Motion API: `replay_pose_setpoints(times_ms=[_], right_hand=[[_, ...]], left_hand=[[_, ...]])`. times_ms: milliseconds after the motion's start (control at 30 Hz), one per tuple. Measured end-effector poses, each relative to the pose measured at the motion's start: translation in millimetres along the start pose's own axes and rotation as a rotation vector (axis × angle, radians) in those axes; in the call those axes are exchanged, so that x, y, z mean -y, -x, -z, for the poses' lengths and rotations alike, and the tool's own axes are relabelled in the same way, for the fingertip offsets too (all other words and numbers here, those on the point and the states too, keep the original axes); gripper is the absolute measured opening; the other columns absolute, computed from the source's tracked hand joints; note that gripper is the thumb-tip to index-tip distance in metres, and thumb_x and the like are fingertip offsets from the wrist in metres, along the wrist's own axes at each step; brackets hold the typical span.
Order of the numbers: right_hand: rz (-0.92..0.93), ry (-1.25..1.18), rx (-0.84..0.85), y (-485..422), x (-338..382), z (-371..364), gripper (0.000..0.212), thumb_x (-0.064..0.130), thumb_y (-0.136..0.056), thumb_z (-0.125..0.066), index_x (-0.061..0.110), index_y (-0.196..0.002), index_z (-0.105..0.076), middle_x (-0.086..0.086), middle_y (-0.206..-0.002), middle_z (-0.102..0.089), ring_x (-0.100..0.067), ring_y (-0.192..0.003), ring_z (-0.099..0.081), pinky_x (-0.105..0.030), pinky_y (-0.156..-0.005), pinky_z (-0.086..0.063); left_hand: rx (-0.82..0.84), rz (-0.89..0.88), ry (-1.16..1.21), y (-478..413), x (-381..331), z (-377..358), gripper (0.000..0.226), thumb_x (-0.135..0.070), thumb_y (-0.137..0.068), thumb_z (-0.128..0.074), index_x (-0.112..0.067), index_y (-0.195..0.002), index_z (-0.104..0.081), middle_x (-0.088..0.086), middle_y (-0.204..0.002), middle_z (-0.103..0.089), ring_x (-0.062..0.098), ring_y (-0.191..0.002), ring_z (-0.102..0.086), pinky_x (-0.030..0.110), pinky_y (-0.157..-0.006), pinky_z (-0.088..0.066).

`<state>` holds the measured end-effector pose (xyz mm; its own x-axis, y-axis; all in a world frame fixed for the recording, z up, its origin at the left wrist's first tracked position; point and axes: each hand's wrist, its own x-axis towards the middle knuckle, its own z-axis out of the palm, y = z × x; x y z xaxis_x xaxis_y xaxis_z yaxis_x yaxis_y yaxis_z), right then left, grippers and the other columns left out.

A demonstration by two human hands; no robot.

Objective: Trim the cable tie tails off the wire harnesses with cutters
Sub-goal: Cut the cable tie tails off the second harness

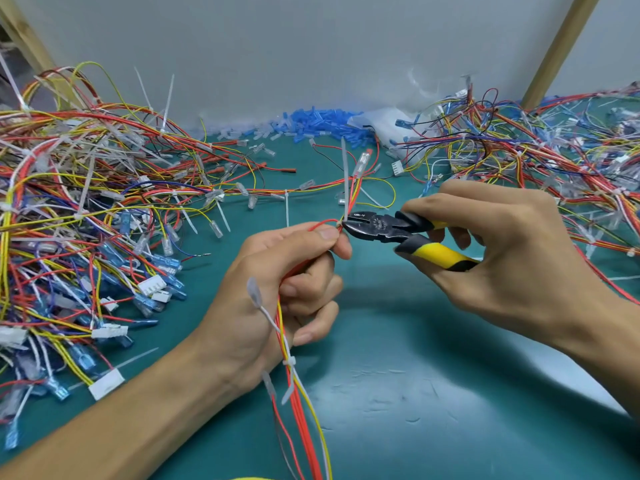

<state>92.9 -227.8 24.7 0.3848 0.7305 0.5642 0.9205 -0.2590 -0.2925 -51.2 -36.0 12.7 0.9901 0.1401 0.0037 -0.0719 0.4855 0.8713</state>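
Note:
My left hand [277, 289] grips a wire harness [301, 403] of red, yellow and white wires, pinching it between thumb and forefinger just below a cable tie. That tie's long translucent tail [345, 178] sticks straight up. My right hand [512, 258] holds black-and-yellow cutters [398, 230], whose jaw tips sit at the base of the tail, right beside my left thumb. A second cable tie [289, 362] with a short tail binds the harness lower down, near my left wrist.
A big tangle of harnesses [79, 216] with upright tie tails covers the left of the green mat [433, 393]. Another pile [540, 147] lies at the right. Loose blue terminal sleeves [311, 124] line the back wall. A wooden post [557, 53] leans at right.

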Motion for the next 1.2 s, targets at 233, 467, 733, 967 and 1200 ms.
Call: replay_pose_setpoints(times_ms=[233,467,733,967,1200], right_hand=[[-0.021,-0.018,0.050,-0.8,1.4,4.7,0.015,0.032,-0.094,-0.070,0.020,-0.093,-0.078,-0.001,-0.070,-0.058,-0.024,-0.061,-0.043,-0.036,-0.053,-0.038],[-0.323,-0.412,0.274,0.5,8.1,5.8,0.025,0.042,-0.079,-0.087,0.019,-0.086,-0.078,-0.007,-0.059,-0.044,-0.015,-0.056,-0.031,-0.029,-0.048,-0.028],[-0.536,-0.717,0.543,-3.2,0.6,15.7,0.047,0.041,-0.079,-0.082,-0.003,-0.092,-0.073,-0.025,-0.066,-0.054,-0.025,-0.048,-0.048,-0.031,-0.045,-0.033],[-0.516,-0.791,0.558,-2.9,0.4,19.8,0.063,0.045,-0.077,-0.085,-0.014,-0.093,-0.068,-0.025,-0.064,-0.052,-0.026,-0.048,-0.048,-0.029,-0.046,-0.032],[-0.456,-0.721,0.364,-4.1,9.1,15.7,0.035,0.039,-0.072,-0.089,0.011,-0.093,-0.082,-0.008,-0.055,-0.045,-0.018,-0.052,-0.037,-0.024,-0.048,-0.028]], left_hand=[[-0.034,-0.012,-0.077,-0.8,3.8,6.0,0.016,-0.018,-0.092,-0.059,-0.005,-0.085,-0.064,-0.006,-0.049,-0.017,0.011,-0.040,-0.013,0.016,-0.040,-0.031],[-0.131,-0.283,-0.504,-5.3,-2.2,11.6,0.026,-0.017,-0.091,-0.072,-0.016,-0.116,-0.074,-0.003,-0.047,-0.031,0.019,-0.034,-0.024,0.024,-0.041,-0.038],[-0.183,-0.487,-0.974,-6.1,-2.4,14.5,0.023,-0.026,-0.093,-0.070,-0.027,-0.116,-0.074,-0.007,-0.111,-0.066,0.016,-0.103,-0.069,0.025,-0.075,-0.057],[-0.007,-0.362,-0.852,-8.1,2.0,18.0,0.039,-0.038,-0.100,-0.052,-0.012,-0.125,-0.069,-0.007,-0.130,-0.071,0.012,-0.127,-0.063,0.021,-0.107,-0.041],[0.029,-0.270,-0.590,-7.6,4.0,13.0,0.033,-0.034,-0.106,-0.055,-0.007,-0.092,-0.068,0.001,-0.060,-0.054,0.032,-0.054,-0.051,0.035,-0.062,-0.052]])
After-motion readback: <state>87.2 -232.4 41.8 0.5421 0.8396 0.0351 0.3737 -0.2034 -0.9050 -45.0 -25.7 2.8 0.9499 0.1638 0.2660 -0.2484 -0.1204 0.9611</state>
